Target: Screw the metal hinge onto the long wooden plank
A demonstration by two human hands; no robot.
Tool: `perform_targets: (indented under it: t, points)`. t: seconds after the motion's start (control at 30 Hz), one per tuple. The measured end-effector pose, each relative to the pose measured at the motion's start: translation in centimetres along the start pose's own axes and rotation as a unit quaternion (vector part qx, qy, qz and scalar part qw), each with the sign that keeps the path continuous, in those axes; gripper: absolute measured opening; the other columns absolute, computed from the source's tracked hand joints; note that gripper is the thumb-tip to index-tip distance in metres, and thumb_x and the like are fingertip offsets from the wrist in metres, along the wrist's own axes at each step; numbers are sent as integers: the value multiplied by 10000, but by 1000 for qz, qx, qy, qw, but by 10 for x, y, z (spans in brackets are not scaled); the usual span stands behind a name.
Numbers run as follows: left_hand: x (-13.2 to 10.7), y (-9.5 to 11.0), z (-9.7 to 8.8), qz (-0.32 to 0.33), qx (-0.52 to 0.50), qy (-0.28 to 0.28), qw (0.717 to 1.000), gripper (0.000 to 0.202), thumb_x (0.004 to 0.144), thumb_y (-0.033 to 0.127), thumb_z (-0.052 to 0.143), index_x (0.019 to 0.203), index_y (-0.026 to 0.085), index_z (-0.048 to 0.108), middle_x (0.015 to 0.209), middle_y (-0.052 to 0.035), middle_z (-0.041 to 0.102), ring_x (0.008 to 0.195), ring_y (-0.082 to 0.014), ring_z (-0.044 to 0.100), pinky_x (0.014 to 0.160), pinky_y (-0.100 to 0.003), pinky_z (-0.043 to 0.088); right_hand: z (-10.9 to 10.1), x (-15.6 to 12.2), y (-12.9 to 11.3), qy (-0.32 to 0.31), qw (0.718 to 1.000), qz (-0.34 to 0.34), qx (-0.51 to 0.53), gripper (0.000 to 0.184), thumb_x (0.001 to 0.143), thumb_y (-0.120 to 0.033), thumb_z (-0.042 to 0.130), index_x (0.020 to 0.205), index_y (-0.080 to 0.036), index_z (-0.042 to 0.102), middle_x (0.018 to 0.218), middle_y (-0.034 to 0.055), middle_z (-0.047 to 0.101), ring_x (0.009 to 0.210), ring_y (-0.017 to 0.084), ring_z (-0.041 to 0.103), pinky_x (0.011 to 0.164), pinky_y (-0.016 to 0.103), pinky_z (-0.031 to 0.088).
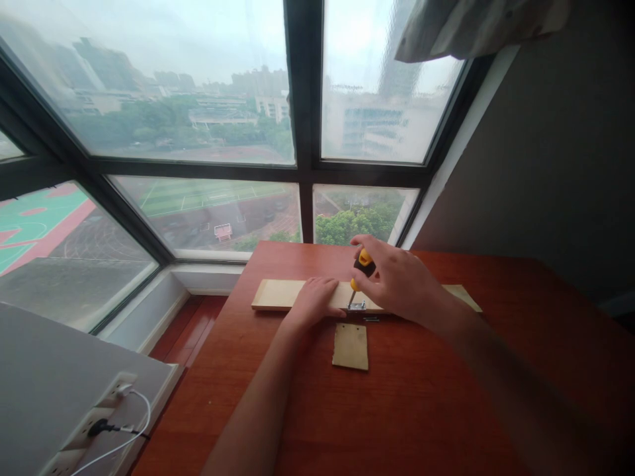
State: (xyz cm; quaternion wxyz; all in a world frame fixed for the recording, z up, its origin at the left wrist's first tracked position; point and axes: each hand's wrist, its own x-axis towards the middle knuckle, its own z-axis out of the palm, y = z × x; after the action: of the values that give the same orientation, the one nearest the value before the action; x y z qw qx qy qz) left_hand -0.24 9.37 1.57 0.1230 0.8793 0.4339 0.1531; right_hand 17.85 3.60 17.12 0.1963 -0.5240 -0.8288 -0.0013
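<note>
A long pale wooden board (278, 294) lies across the far part of a red-brown table (446, 396). My left hand (315, 301) rests palm down on the board, its fingers curled over the near edge. My right hand (397, 277) is closed round the yellow and black handle of a screwdriver (361, 268), held nearly upright. The tip stands on a small metal bracket (356, 306) at the board's near edge. A small square piece of wood (350, 346) lies flat on the table just in front of the bracket. A small dark screw (370, 319) lies beside the bracket.
The table stands against a large dark-framed window (302, 172). A grey wall (560, 165) is to the right. At lower left, a white surface carries a power strip (94, 416) with a white cable and a black plug in it.
</note>
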Motion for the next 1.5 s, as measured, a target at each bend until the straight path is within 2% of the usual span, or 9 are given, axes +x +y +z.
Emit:
perform_targets:
  t: [0.1,0.27,0.33,0.5,0.57,0.8,0.93,1.13,1.5]
  points:
    - [-1,1,0,-2,-2,0,1000,585,620,475,806,1089,210,577,1141,-92,643,1065,-302,586,933,-384,421,-1,1,2,-26,998,-26,43,392,872,-303,502,1254,-216,484,1101,54,674,773,166,632,653,277,416]
    - [0,0,1,-4,4,0,1000,646,613,476,812,1144,208,563,1156,-94,637,1081,-299,578,941,-378,416,4,4,3,33,996,26,-82,388,886,-472,487,1172,-213,531,906,50,703,713,218,636,553,289,342]
    - [0,0,0,-5,7,-6,1000,659,628,484,802,1173,211,553,1164,-96,635,1089,-300,576,952,-383,408,5,5,4,40,993,43,-100,400,880,-497,483,1162,-216,528,880,49,703,708,229,636,541,289,323]
    - [-1,3,-3,0,7,-9,1000,660,638,500,791,1178,207,551,1156,-99,640,1079,-299,579,944,-377,414,1,6,12,-18,999,8,32,373,851,-311,500,1215,-231,477,985,33,694,713,176,624,572,268,364]
    - [-1,3,-3,0,9,-7,1000,658,636,494,794,1176,207,550,1155,-97,641,1079,-299,579,948,-377,411,0,7,14,-23,999,1,44,374,847,-305,511,1212,-231,486,972,34,693,708,172,623,585,266,373]
    - [-1,1,-2,-9,12,-9,1000,659,632,510,791,1156,188,555,1156,-108,640,1077,-308,579,925,-373,423,12,8,18,69,992,41,-95,389,858,-560,505,1065,-235,556,712,12,658,594,209,603,506,271,281]
    - [-1,1,-2,-7,17,-6,1000,658,633,513,788,1157,191,556,1166,-101,637,1069,-301,579,908,-363,430,9,7,22,86,993,28,-75,354,882,-548,472,1022,-238,571,709,6,662,595,195,603,513,268,292]
    - [-1,1,-3,-4,23,-9,1000,609,629,518,788,1094,186,577,1138,-92,644,1042,-285,587,884,-346,437,-7,4,35,152,986,40,-51,353,865,-538,502,976,-216,591,709,18,654,603,182,595,539,270,340]
    - [0,2,-3,-6,32,-10,999,573,639,531,775,1057,186,589,1153,-104,640,1047,-292,591,894,-352,435,-9,-6,59,148,985,72,-54,316,837,-518,537,933,-223,602,698,16,654,596,185,586,561,280,366]
